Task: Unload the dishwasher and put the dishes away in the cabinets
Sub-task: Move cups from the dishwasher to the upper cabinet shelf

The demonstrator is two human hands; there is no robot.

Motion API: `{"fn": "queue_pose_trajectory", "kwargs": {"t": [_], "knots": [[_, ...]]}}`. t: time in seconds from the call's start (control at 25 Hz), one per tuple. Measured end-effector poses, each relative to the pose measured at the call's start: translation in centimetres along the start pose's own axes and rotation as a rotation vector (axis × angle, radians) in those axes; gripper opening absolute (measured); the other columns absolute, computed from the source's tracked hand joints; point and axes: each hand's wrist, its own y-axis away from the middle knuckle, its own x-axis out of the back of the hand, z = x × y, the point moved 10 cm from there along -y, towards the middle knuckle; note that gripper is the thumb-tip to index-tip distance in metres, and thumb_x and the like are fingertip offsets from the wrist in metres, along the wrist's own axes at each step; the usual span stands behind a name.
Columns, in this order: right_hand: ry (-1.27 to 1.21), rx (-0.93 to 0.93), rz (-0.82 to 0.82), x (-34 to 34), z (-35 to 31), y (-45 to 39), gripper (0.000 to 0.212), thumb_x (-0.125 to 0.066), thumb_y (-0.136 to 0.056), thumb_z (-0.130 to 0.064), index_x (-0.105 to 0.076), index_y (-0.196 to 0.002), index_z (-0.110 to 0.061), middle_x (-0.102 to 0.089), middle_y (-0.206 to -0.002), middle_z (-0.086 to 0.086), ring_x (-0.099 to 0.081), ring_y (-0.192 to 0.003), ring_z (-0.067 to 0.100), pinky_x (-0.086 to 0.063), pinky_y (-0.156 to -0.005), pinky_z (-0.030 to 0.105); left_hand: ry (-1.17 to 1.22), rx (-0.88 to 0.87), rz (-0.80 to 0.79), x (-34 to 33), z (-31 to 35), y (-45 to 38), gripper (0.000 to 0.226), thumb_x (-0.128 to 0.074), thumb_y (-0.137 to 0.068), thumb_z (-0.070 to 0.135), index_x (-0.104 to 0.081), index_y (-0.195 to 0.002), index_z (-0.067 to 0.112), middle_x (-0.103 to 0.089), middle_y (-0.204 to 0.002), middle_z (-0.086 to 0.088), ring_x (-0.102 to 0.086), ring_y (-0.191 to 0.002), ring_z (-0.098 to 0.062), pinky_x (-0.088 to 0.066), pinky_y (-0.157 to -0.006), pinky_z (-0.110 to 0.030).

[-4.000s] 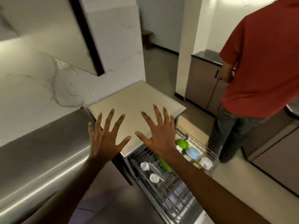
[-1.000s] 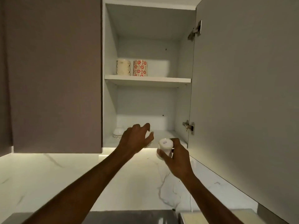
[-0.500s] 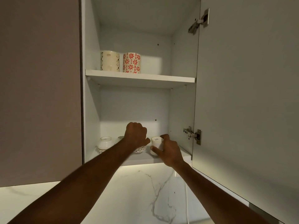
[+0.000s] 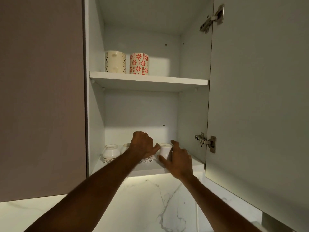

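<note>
Head view, open wall cabinet [image 4: 140, 114], right hand [image 4: 178, 160] gripping small white cup [image 4: 164, 150] inverted on bottom shelf [image 4: 150, 168], left hand [image 4: 142, 146] curled over patterned cup [image 4: 147, 159] beside it, two more cups [image 4: 111, 153] at left, two mugs [image 4: 127, 63] on upper shelf [image 4: 148, 80].

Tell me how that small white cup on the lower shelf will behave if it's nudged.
The small white cup looks glazed, so probably hard, slick and chippable. It stands upside down, narrow for its height, so a nudge may tip it. The right hand holds it close beside the patterned bowl; they could clink.
</note>
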Motion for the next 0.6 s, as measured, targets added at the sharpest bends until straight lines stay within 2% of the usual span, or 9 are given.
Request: {"fn": "queue_pose_trajectory", "kwargs": {"t": [0.08,0.12,0.24,0.32,0.48,0.52,0.6], "knots": [[0.022,0.003,0.003,0.1,0.1,0.0,0.101,-0.039,-0.07,-0.092,-0.038,-0.145,-0.026,-0.069,-0.129,-0.003,-0.064,-0.118,0.025,-0.054,-0.1,0.044,0.053,0.011,0.017,0.1,-0.3,-0.2,0.075,-0.018,-0.101,0.065,-0.073,-0.093,0.015,-0.057,-0.079,-0.004,-0.055,-0.077,-0.02,-0.043,-0.077,-0.033],[0.046,-0.002,-0.012,-0.1,0.2,-0.1,0.097,-0.039,-0.07,-0.091,-0.039,-0.143,-0.027,-0.07,-0.128,-0.003,-0.066,-0.116,0.025,-0.055,-0.099,0.044,0.071,0.008,0.019,0.0,-0.6,-0.2,0.076,-0.018,-0.1,0.067,-0.074,-0.099,0.016,-0.062,-0.084,-0.004,-0.058,-0.084,-0.021,-0.042,-0.08,-0.035],[0.09,-0.073,-0.068,-1.1,0.8,-0.5,0.087,-0.046,-0.075,-0.089,-0.043,-0.135,-0.026,-0.072,-0.123,-0.005,-0.069,-0.109,0.022,-0.053,-0.095,0.039,0.094,-0.077,-0.075,-1.6,-1.5,-0.3,0.073,-0.022,-0.094,0.078,-0.063,-0.128,0.028,-0.07,-0.117,-0.004,-0.051,-0.121,-0.026,-0.037,-0.096,-0.044],[0.107,-0.12,-0.091,-1.6,1.2,-0.7,0.086,-0.052,-0.076,-0.088,-0.045,-0.135,-0.025,-0.072,-0.123,-0.004,-0.067,-0.112,0.023,-0.051,-0.096,0.039,0.046,-0.161,-0.138,-2.7,-1.5,0.2,0.078,-0.032,-0.089,0.082,-0.047,-0.143,0.029,-0.064,-0.133,-0.003,-0.043,-0.132,-0.027,-0.032,-0.103,-0.049],[0.064,-0.157,-0.087,-0.9,1.2,-0.3,0.103,-0.064,-0.072,-0.088,-0.04,-0.147,-0.021,-0.065,-0.139,0.002,-0.061,-0.126,0.029,-0.05,-0.104,0.044,0.046,-0.182,-0.059,-2.3,-0.5,1.7,0.091,-0.048,-0.085,0.078,-0.026,-0.157,0.025,-0.052,-0.149,-0.005,-0.04,-0.139,-0.029,-0.03,-0.11,-0.055],[0.031,-0.14,-0.05,-0.2,1.1,0.2,0.104,-0.066,-0.074,-0.085,-0.038,-0.151,-0.021,-0.06,-0.146,0.002,-0.056,-0.132,0.03,-0.048,-0.107,0.046,0.06,-0.165,-0.036,-1.8,-0.4,2.1,0.096,-0.047,-0.086,0.078,-0.019,-0.16,0.024,-0.046,-0.154,-0.006,-0.037,-0.143,-0.029,-0.027,-0.113,-0.057],[0.012,-0.06,0.098,2.6,0.4,1.8,0.092,-0.063,-0.082,-0.076,-0.04,-0.153,-0.022,-0.055,-0.151,0.001,-0.051,-0.137,0.03,-0.044,-0.11,0.048,0.09,-0.139,0.05,0.2,-0.4,2.9,0.098,-0.044,-0.089,0.078,-0.014,-0.163,0.022,-0.037,-0.161,-0.006,-0.033,-0.148,-0.028,-0.022,-0.118,-0.058]]}}
